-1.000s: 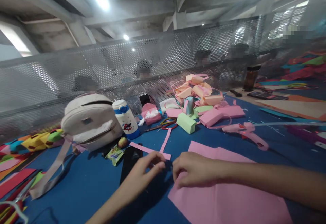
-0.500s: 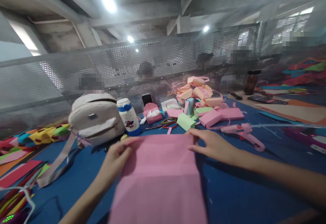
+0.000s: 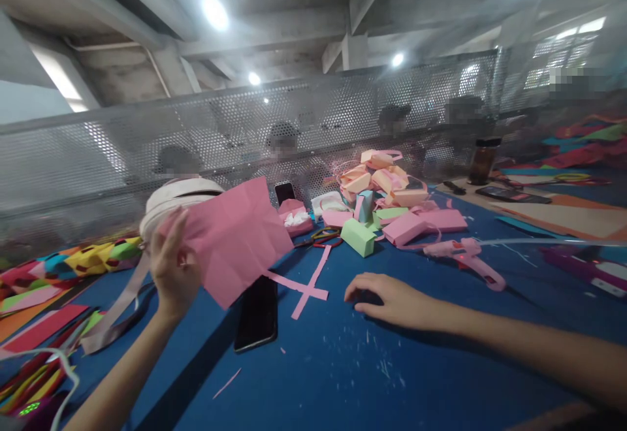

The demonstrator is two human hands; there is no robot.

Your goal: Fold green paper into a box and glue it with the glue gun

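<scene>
Raised at the left, my left hand [image 3: 171, 268] grips a creased sheet of pink paper [image 3: 240, 238] by its left side. The sheet hangs tilted in the air and hides most of a white backpack [image 3: 186, 191]. Over the blue table [image 3: 313, 379], my right hand [image 3: 385, 297] is low, its fingers loosely bent, thumb apart, nothing held. Just left of it lie crossed pink paper strips [image 3: 311, 289]. A black phone [image 3: 255, 320] rests below the sheet. To the right of my right hand is a pink glue gun [image 3: 467, 258].
Folded paper pieces [image 3: 386, 179] in orange, pink and green are heaped at the back, with scissors [image 3: 326, 238] beside them. A dark bottle [image 3: 484, 162] stands far right. Coloured paper [image 3: 44, 330] lies at left. A perforated metal screen [image 3: 235, 134] runs behind, with people beyond it.
My right hand has let go of the pink paper and lowered slightly. My left hand has swung the sheet up and left, baring the phone and strips and covering the backpack and white-and-blue bottle.
</scene>
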